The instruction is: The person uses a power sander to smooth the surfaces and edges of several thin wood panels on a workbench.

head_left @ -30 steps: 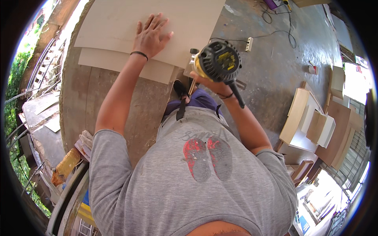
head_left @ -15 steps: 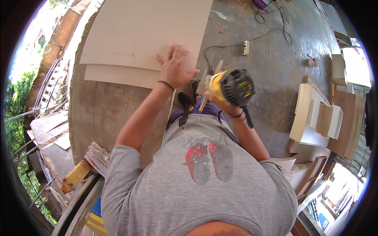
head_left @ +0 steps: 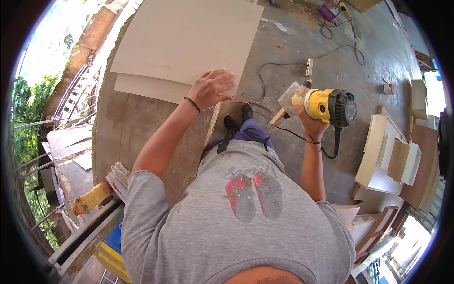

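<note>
A yellow and black router (head_left: 331, 106) is in my right hand (head_left: 309, 120), lifted clear of the bench on my right. My fingers close around its body near the clear base (head_left: 287, 96). A short wooden strip (head_left: 278, 117) sits by the base, and the router's black cord curves down beside my wrist. My left hand (head_left: 212, 88) is over the near right corner of the white sheets (head_left: 184, 42), fingers stretched out and holding nothing. Whether its palm touches the sheet I cannot tell. Two sheets overlap on the worn brown bench top (head_left: 137, 125).
On the concrete floor to the right lie a white power strip (head_left: 309, 67) and a trailing black cord. A purple object (head_left: 327, 13) is at the far end. White box-like cabinet parts (head_left: 383, 151) stand at the right, near a small can (head_left: 388, 88).
My right hand has carried the router right, away from the bench edge, and turned it. My left hand has changed from spread flat on the sheet to turned, with its fingers closer together.
</note>
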A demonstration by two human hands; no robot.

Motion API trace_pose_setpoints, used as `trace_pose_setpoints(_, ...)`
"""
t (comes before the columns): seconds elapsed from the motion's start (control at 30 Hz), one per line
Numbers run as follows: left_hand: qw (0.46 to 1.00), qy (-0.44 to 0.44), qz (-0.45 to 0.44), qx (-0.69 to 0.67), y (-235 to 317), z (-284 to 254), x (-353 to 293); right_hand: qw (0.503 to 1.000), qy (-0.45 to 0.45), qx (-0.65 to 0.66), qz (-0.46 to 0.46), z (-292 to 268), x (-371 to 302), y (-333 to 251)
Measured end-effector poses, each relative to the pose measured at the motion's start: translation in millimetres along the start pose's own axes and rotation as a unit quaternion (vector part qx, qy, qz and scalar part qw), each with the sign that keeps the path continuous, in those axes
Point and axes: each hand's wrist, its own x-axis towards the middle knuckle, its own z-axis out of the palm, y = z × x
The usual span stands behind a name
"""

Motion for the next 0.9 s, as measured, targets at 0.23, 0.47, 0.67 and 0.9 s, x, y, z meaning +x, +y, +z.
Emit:
trace_pose_setpoints(0.23, 0.998, 0.067, 0.015, -0.004, 6.7, 8.3, -4.4, 0.998, 0.02, 0.018, 0.058, -9.3, -5.0, 14.2)
trace_pose_setpoints(0.47, 0.871, 0.236, -0.418, 0.103, -150.2, -17.9, -55.7, 0.998, 0.047, 0.001, 0.042, -23.7, -12.7, 31.9)
trace_pose_setpoints(0.67, 0.764, 0.078, -0.625, 0.139, -246.0, -118.1, -105.5, 0.994, 0.084, -0.041, 0.054, -44.1, -12.4, 37.6)
trace_pose_setpoints(0.9, 0.732, -0.028, -0.677, 0.072, -242.9, -149.7, -132.5, 0.992, 0.095, -0.064, 0.048, -38.6, -9.7, 23.6)
